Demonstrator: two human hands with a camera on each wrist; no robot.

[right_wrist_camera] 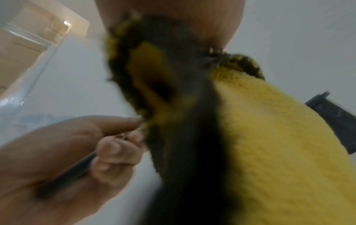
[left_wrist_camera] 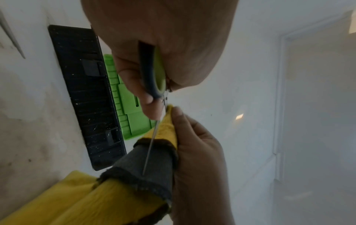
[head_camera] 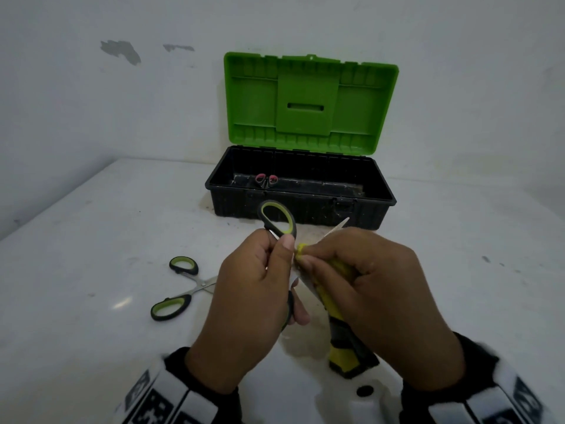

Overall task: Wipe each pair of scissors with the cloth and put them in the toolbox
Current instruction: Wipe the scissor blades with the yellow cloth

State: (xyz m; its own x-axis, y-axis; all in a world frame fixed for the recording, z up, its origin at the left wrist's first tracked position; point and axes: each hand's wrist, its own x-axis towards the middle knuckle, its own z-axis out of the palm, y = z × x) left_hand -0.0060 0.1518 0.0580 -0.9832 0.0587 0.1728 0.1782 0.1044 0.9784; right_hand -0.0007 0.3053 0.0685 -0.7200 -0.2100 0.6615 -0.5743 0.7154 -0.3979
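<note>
While the left hand grips one pair of scissors by the handles, one green-lined loop stands up clear above the thumb and the other runs down through the curled fingers. The blades are spread, and one bare tip juts out past the right knuckles, toward the toolbox. Judged purpose of this hold: the steel is kept free for wiping, and the edges point away from the body.

The right hand is clenched round the cloth, a yellow one with dark bands. Its fingertips pinch a fold of the cloth against a blade close to the pivot. The left wrist view shows the thin blade lying along the cloth, so the wipe appears to be in progress. The free end of the cloth hangs down to the tabletop.

Both hands work just in front of the toolbox, whose green lid stands open toward the person, presumably so a wiped pair can be dropped straight in. One red-handled pair already lies inside, toward its left end.

To the left of the toolbox front, and left of the hands, a second green pair lies open on the tabletop, untouched; in my judgement it awaits wiping.
</note>
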